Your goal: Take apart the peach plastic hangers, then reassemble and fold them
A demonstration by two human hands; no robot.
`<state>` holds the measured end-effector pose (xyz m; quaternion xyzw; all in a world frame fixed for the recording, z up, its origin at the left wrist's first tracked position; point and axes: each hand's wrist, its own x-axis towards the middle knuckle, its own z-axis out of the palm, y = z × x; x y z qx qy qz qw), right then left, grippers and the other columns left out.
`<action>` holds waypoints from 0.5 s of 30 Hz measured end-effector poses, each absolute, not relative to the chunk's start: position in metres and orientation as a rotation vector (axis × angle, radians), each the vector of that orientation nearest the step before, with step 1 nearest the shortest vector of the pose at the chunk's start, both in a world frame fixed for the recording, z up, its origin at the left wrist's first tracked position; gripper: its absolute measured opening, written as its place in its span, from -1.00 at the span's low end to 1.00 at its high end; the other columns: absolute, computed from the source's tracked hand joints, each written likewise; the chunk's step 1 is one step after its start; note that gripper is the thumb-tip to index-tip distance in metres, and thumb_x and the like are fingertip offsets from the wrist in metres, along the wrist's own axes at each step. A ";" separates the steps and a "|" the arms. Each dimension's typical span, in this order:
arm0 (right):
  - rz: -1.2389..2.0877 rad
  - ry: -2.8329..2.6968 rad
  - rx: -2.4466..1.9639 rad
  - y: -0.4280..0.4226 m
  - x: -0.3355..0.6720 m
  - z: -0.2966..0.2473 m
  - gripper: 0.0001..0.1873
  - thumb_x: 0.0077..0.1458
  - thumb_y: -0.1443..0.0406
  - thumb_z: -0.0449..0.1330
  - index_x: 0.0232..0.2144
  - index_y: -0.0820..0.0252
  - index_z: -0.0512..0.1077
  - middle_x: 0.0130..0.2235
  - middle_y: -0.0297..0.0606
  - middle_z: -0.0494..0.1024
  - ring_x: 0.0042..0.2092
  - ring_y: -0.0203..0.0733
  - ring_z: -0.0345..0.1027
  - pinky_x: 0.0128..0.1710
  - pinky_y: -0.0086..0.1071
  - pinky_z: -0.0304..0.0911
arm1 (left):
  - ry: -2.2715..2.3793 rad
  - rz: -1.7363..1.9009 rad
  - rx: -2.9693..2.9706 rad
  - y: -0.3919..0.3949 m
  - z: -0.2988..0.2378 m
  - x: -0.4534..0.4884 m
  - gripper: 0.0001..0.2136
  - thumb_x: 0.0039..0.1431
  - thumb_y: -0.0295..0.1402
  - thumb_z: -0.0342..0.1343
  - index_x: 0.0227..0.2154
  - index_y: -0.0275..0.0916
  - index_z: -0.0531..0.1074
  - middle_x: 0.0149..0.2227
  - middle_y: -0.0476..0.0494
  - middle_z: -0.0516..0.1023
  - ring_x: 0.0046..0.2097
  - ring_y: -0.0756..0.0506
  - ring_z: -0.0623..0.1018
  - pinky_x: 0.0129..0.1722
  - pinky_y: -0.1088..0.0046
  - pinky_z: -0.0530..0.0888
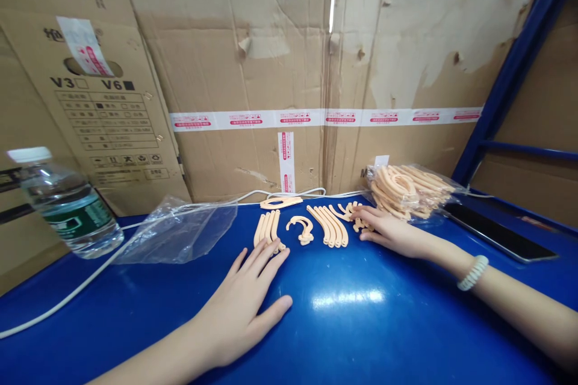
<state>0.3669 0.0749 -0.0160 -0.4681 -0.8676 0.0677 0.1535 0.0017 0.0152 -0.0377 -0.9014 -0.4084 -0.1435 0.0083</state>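
My left hand [246, 298] lies with fingers stretched out, its fingertips at the lower ends of a row of several curved beige strips [267, 227]. Over on the right, my right hand [388, 230] rests its fingers on a small cluster of beige pieces [347, 212], partly covering them; whether it pinches one is hidden. Between the hands sit a hook-shaped beige piece [303, 228] and a second row of longer curved strips [329, 227]. Behind them is a flat beige oval piece [280, 202].
A clear bag of beige pieces [409, 189] and a black phone [499, 233] lie at the right. To the left are a flattened plastic bag [180, 237], a white cable [67, 298] and a water bottle [67, 207]. Cardboard [253, 72] walls the back of the blue table [343, 337].
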 end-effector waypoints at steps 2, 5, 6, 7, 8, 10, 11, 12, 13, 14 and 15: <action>0.135 -2.453 -1.382 0.070 0.363 -0.012 -0.50 0.29 0.02 -0.02 0.10 0.23 0.27 0.27 0.11 0.22 0.31 0.11 0.09 0.28 0.03 0.06 | -1.276 -0.489 -2.775 0.013 -0.036 0.003 -0.45 0.35 -0.07 -0.08 0.34 -0.03 0.03 0.38 -0.13 0.11 0.36 -0.31 0.15 0.29 -0.14 0.14; 0.037 -2.377 -1.399 0.060 0.355 -0.003 -0.50 0.30 -0.01 -0.05 0.10 0.20 0.24 0.29 0.11 0.17 0.29 0.11 0.13 0.26 0.04 0.08 | -1.202 -0.469 -2.770 0.015 -0.029 0.003 -0.45 0.35 -0.12 -0.06 0.34 -0.04 0.00 0.39 -0.16 0.08 0.37 -0.31 0.11 0.29 -0.15 0.12; 0.010 -2.356 -1.374 0.057 0.352 0.000 -0.51 0.31 0.00 -0.06 0.10 0.18 0.23 0.29 0.09 0.17 0.28 0.10 0.14 0.25 0.04 0.10 | -1.179 -0.456 -2.769 0.017 -0.025 0.003 -0.46 0.35 -0.16 -0.06 0.34 -0.05 0.01 0.39 -0.18 0.07 0.38 -0.31 0.10 0.29 -0.15 0.12; -0.015 -2.342 -1.334 0.053 0.348 0.003 -0.52 0.31 0.01 -0.06 0.12 0.15 0.23 0.29 0.06 0.19 0.27 0.09 0.15 0.24 0.03 0.12 | -1.163 -0.448 -2.763 0.020 -0.020 0.003 -0.48 0.35 -0.21 -0.07 0.33 -0.08 0.03 0.39 -0.20 0.06 0.38 -0.31 0.08 0.29 -0.14 0.12; -0.040 -2.336 -1.288 0.050 0.343 0.006 -0.54 0.32 0.02 -0.05 0.12 0.14 0.23 0.27 0.03 0.22 0.26 0.08 0.17 0.23 0.03 0.14 | -1.153 -0.443 -2.755 0.025 -0.015 0.003 -0.49 0.34 -0.27 -0.08 0.32 -0.12 0.07 0.39 -0.23 0.07 0.38 -0.31 0.08 0.29 -0.12 0.13; -0.084 -2.350 -1.196 0.044 0.334 0.008 -0.58 0.33 0.07 -0.03 0.13 0.12 0.25 0.24 0.00 0.29 0.24 0.07 0.19 0.20 0.04 0.17 | -1.161 -0.436 -2.743 0.038 -0.002 0.006 -0.51 0.30 -0.35 -0.07 0.28 -0.23 0.15 0.36 -0.29 0.15 0.36 -0.30 0.13 0.30 -0.07 0.15; -0.103 -2.371 -1.157 0.041 0.329 0.008 -0.60 0.33 0.11 -0.02 0.12 0.11 0.26 0.21 -0.01 0.32 0.23 0.07 0.20 0.20 0.05 0.17 | -1.171 -0.436 -2.748 0.048 0.004 0.009 -0.53 0.28 -0.37 -0.07 0.24 -0.28 0.20 0.32 -0.33 0.22 0.34 -0.29 0.19 0.29 -0.03 0.17; -0.120 -2.394 -1.123 0.039 0.325 0.008 -0.63 0.33 0.15 -0.02 0.12 0.11 0.27 0.19 -0.02 0.35 0.23 0.06 0.20 0.20 0.08 0.16 | -1.200 -0.402 -2.770 0.059 0.011 0.012 -0.56 0.28 -0.37 -0.05 0.20 -0.30 0.25 0.28 -0.34 0.29 0.31 -0.28 0.25 0.28 0.03 0.21; -0.136 -2.416 -1.097 0.037 0.322 0.007 -0.65 0.33 0.20 -0.01 0.11 0.11 0.27 0.18 -0.02 0.37 0.22 0.06 0.21 0.20 0.11 0.14 | -1.221 -0.378 -2.778 0.072 0.017 0.016 -0.60 0.29 -0.36 -0.04 0.16 -0.29 0.30 0.23 -0.31 0.35 0.27 -0.26 0.31 0.25 0.09 0.27; -0.150 -2.434 -1.075 0.035 0.320 0.006 -0.67 0.33 0.25 -0.01 0.11 0.10 0.27 0.17 -0.04 0.38 0.23 0.05 0.20 0.21 0.15 0.10 | -1.243 -0.354 -2.783 0.087 0.022 0.020 -0.65 0.30 -0.34 -0.03 0.12 -0.26 0.34 0.18 -0.29 0.41 0.22 -0.25 0.37 0.20 0.12 0.33; -0.160 -2.445 -1.055 0.034 0.318 0.005 -0.67 0.32 0.28 0.00 0.11 0.10 0.27 0.16 -0.05 0.38 0.23 0.05 0.19 0.22 0.17 0.06 | -1.272 -0.324 -2.784 0.103 0.026 0.025 -0.68 0.31 -0.32 0.00 0.09 -0.24 0.37 0.13 -0.28 0.46 0.16 -0.25 0.43 0.15 0.13 0.38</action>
